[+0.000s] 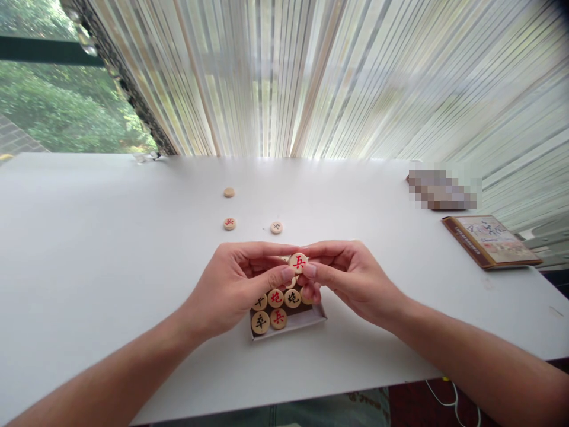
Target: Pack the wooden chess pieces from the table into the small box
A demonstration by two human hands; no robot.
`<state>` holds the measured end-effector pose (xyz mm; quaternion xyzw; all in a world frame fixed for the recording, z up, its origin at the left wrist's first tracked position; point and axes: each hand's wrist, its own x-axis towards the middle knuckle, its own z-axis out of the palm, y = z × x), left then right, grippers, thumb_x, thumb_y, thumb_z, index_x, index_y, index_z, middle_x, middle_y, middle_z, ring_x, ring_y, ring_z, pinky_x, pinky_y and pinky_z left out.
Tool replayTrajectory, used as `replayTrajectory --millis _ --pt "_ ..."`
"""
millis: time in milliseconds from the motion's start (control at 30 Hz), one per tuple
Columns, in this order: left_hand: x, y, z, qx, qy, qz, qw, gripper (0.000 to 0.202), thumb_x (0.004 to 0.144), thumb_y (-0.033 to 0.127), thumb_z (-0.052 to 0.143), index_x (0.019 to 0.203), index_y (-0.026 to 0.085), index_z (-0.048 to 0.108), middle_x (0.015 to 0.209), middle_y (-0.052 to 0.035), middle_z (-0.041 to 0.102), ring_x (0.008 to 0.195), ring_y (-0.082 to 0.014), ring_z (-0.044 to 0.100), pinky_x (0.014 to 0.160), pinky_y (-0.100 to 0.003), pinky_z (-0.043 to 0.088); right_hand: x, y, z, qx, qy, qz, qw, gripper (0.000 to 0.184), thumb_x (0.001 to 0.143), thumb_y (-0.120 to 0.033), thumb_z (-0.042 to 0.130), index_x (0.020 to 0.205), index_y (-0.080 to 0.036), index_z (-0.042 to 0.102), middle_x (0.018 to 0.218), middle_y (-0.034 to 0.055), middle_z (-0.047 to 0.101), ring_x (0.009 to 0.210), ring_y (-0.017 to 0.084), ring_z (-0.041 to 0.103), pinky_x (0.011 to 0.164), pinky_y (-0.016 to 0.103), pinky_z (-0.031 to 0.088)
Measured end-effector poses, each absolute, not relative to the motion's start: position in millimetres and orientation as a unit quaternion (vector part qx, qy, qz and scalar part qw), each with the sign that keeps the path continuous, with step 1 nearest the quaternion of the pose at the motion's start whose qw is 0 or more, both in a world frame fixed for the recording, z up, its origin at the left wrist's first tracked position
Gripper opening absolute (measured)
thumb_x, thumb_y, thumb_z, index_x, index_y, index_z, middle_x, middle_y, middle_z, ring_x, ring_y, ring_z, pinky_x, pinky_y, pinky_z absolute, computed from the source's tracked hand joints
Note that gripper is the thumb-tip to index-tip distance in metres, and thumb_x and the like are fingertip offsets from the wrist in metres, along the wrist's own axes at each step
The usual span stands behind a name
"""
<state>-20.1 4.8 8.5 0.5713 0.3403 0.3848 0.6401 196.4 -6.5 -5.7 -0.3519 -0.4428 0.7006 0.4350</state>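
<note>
Between the fingertips of both hands is a round xiangqi piece [299,263] with a red character, its face turned toward me. My left hand [240,279] pinches its left edge with thumb and fingers. On the opposite edge, my right hand [351,273] grips it the same way. Just below them lies a shallow box [302,320] holding several xiangqi pieces, among them a black-marked piece [260,322] and a red-marked piece [278,319] in the front row. My hands hide the back of the box.
Farther back on the white table [133,249] lie a blank-looking piece [229,193], a red-marked piece [229,223] and a dark-marked piece [276,228]. At the right are a flat box lid or book [493,240] and a blurred-out item [442,190]. A string curtain [275,77] hangs behind.
</note>
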Motion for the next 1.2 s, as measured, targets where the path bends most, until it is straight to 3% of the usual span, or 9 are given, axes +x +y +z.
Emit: replayTrajectory --millis 267,500,633,1033,1200 --pt "-17.6 2.2 9.3 0.605 0.319 0.392 0.615 0.028 0.094 0.015 0.079 0.121 0.020 0.083 0.102 -0.0075 0.086 0.090 -0.0246 0.085 0.083 -0.029 0.072 195.4 -7.9 -2.6 -0.368 -0.450 0.699 0.416 0.040 0.074 -0.028 0.099 0.110 -0.015 0.086 0.069 0.0044 0.078 0.057 0.013 0.069 0.054 0.022 0.059" --pt "-17.6 -2.9 5.4 0.739 0.335 0.400 0.426 0.025 0.095 0.015 0.076 0.118 0.021 0.084 0.113 -0.0064 0.085 0.100 -0.0238 0.084 0.092 -0.030 0.070 190.7 -11.5 1.3 -0.405 -0.479 0.652 0.426 0.037 0.063 -0.033 0.104 0.087 -0.015 0.082 0.060 -0.0013 0.068 0.048 0.008 0.055 0.044 0.020 0.048" --pt "-17.4 -4.3 4.8 0.775 0.306 0.411 0.370 0.027 0.093 0.012 0.076 0.117 0.023 0.084 0.112 -0.0045 0.085 0.099 -0.0222 0.084 0.085 -0.026 0.069 190.2 -12.9 2.0 -0.401 -0.488 0.651 0.421 0.036 0.065 -0.038 0.102 0.078 -0.016 0.077 0.060 -0.0018 0.066 0.049 0.009 0.054 0.045 0.021 0.045" --pt "-18.7 -4.1 7.4 0.729 0.290 0.420 0.456 0.031 0.093 0.011 0.080 0.120 0.026 0.083 0.103 -0.0011 0.087 0.085 -0.0152 0.083 0.083 -0.019 0.066 194.6 -12.1 3.2 -0.346 -0.513 0.664 0.420 0.027 0.090 -0.041 0.085 0.084 -0.015 0.080 0.066 0.0012 0.068 0.056 0.011 0.060 0.054 0.025 0.051" --pt "-19.4 -2.9 6.3 0.703 0.299 0.429 0.481 0.032 0.092 0.010 0.081 0.119 0.027 0.083 0.107 -0.0009 0.086 0.091 -0.0151 0.084 0.088 -0.018 0.066 195.6 -12.0 2.4 -0.324 -0.492 0.690 0.420 0.020 0.086 -0.032 0.089 0.096 -0.016 0.083 0.077 0.0033 0.074 0.059 0.011 0.062 0.057 0.024 0.054"
